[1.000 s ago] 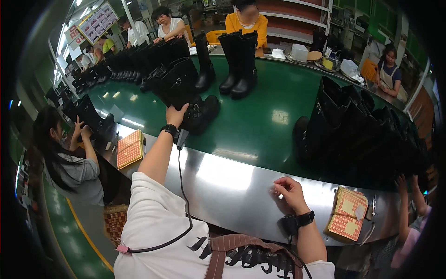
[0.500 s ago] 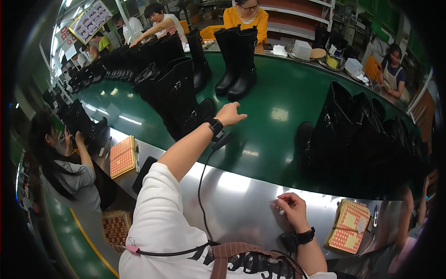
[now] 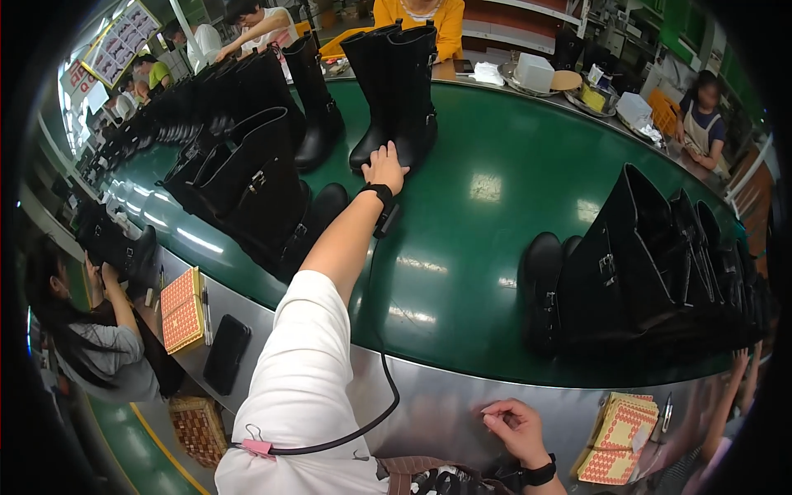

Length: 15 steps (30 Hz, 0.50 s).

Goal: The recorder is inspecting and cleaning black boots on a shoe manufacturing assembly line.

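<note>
My left hand [image 3: 385, 170] reaches far across the green belt [image 3: 470, 272], its fingers stretched out at the toe of a pair of tall black boots [image 3: 392, 95]. The boots stand upright, with buckles at the ankle and the top. Whether the fingertips press on the leather I cannot tell. Over the metal ledge [image 3: 441, 404], close to me, my right hand [image 3: 516, 429] is closed, thumb and forefinger together; anything between them is too small to make out. Left of my left forearm, more black boots [image 3: 256, 190] lean over, and a single boot [image 3: 313, 107] stands behind them.
Several black boots [image 3: 627, 272] lean in a row at the right. Bundled patterned cards [image 3: 617, 441] lie beside a pen at the right; another bundle [image 3: 181, 309] and a black phone [image 3: 227, 355] lie left. A cable runs along my left arm. People work around the belt.
My left hand has moved forward to the boot toe, its fingers now stretched. My view has shifted. The right hand stays over the ledge, still closed.
</note>
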### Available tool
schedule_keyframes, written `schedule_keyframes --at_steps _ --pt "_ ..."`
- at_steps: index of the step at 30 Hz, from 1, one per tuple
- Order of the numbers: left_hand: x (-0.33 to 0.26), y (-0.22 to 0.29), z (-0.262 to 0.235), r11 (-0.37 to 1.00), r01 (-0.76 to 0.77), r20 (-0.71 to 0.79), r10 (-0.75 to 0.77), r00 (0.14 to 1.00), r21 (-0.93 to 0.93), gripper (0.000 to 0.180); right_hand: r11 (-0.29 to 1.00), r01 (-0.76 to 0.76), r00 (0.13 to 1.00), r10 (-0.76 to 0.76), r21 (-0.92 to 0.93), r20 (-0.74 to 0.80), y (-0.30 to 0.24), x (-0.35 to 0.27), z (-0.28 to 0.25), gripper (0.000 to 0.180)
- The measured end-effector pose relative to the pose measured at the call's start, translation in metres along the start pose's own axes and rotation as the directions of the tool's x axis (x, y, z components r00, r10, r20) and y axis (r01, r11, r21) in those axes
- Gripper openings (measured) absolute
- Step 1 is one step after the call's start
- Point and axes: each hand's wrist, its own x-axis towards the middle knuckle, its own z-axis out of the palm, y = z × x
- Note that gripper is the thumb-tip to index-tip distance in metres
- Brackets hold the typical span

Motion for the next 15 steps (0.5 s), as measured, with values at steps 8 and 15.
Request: schedule_keyframes --at_steps 8,15 --pt "-0.063 0.001 -0.038 0.903 -0.170 0.047 0.165 0.985 0.395 0.031 0.997 0.030 1.000 -0.030 -0.067 0.002 0.003 -0.001 0.000 0.013" --pt "-0.124 0.027 -0.079 0.951 -0.285 0.300 0.239 0.924 0.119 0.016 0.997 0.037 0.999 -0.037 -0.074 0.004 0.005 0.001 0.001 0.011"
